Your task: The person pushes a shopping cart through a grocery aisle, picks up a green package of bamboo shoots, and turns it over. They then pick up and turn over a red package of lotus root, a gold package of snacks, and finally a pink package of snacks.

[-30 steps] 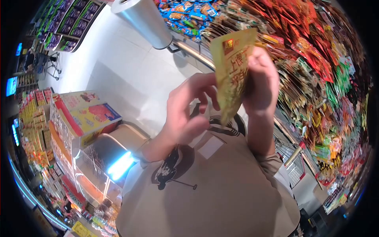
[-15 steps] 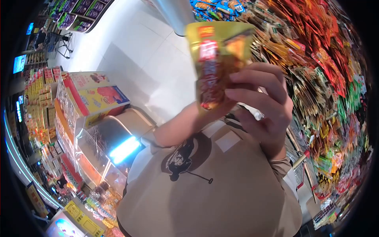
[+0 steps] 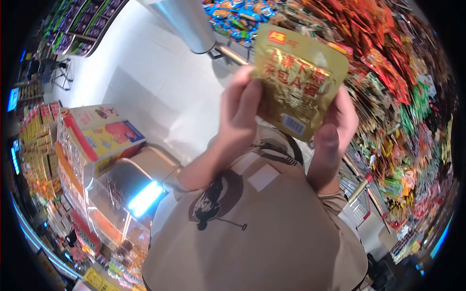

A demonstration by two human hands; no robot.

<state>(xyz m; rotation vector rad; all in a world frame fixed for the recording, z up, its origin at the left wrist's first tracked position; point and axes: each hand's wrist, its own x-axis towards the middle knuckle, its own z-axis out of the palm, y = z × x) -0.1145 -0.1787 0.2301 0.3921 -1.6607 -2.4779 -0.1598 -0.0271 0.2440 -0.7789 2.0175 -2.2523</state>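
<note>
White shop floor [image 3: 155, 92] lies behind your hands. On your right, a long display is heaped with snack packets [image 3: 388, 97], too many to count. You hold one gold packet [image 3: 298, 82] up in front of your chest, barcode side toward you. Your left hand [image 3: 240, 111] is closed on its left edge, fingers lying along it. Your right hand [image 3: 337, 128] pinches the lower right corner, thumb in front. At your left, a clear case [image 3: 104, 194] has two printed boxes [image 3: 104, 133] on top.
</note>
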